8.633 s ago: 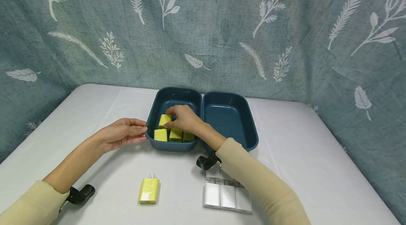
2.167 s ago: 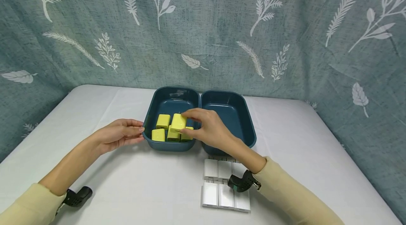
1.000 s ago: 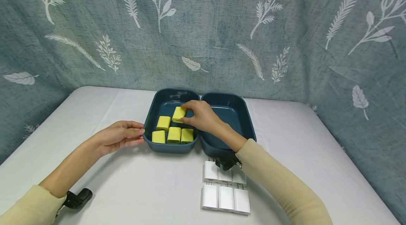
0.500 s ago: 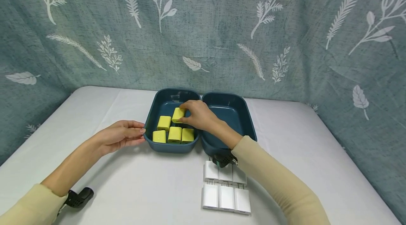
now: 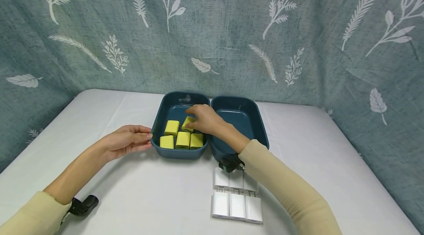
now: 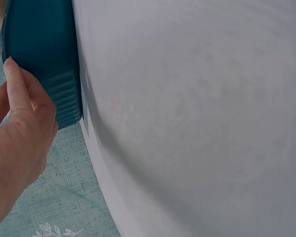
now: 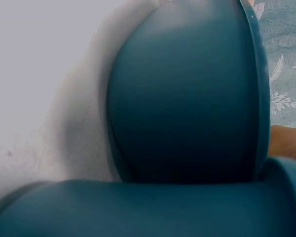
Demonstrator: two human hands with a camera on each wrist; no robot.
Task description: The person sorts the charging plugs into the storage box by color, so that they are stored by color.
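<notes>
Several yellow charger plugs [image 5: 171, 127] sit in the left dark-blue bin [image 5: 180, 154]. At the bin's right side, my right hand [image 5: 207, 119] reaches in over a tilted yellow charger plug [image 5: 187, 123]. Its index finger is raised off that plug, and the thumb lies in front of it, so contact is unclear. My left hand [image 5: 127, 140] touches the left bin's outer left side with fairly straight fingers; the left wrist view shows a fingertip of this hand [image 6: 27, 128] at the bin's rim [image 6: 5, 29]. The right wrist view shows bin walls [image 7: 187, 98], with most of the right hand hidden.
A second dark-blue bin [image 5: 236, 126] stands right beside the first, partly behind the right forearm. Two rows of white charger plugs [image 5: 236, 207] lie in front of it on the white tablecloth [image 5: 149, 198]. A leaf-patterned curtain [image 5: 228, 25] hangs behind.
The yellow plug that stood alone on the table is gone from there. The right hand carried a yellow plug over the left bin, lowered it, and its fingers have now spread apart. The left hand stayed.
</notes>
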